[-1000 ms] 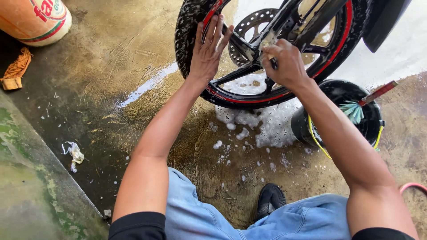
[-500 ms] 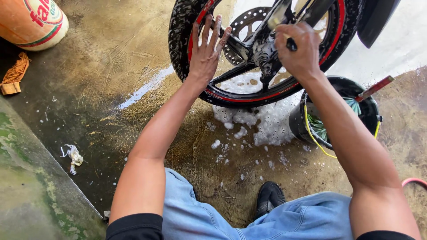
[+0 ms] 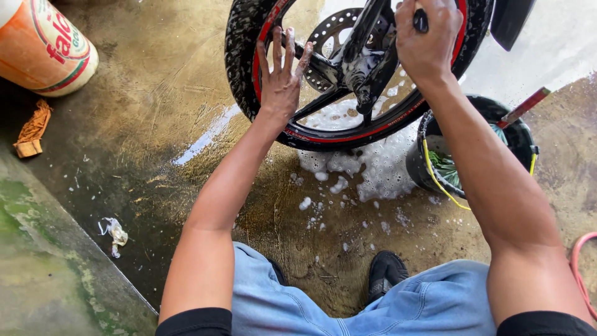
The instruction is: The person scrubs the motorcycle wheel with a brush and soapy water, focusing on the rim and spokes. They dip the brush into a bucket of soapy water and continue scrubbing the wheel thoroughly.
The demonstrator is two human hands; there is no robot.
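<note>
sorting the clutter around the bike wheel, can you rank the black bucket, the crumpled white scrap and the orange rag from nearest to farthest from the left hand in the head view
1. Black bucket: to the right of the left hand, under the right forearm.
2. Crumpled white scrap: lower left, on the wet floor.
3. Orange rag: far left, below the big sack.

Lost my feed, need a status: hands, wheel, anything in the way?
Left hand flat on black red-striped motorcycle wheel. Right hand shut on dark handle at hub. Black bucket close beside wheel; foam beneath.
</note>
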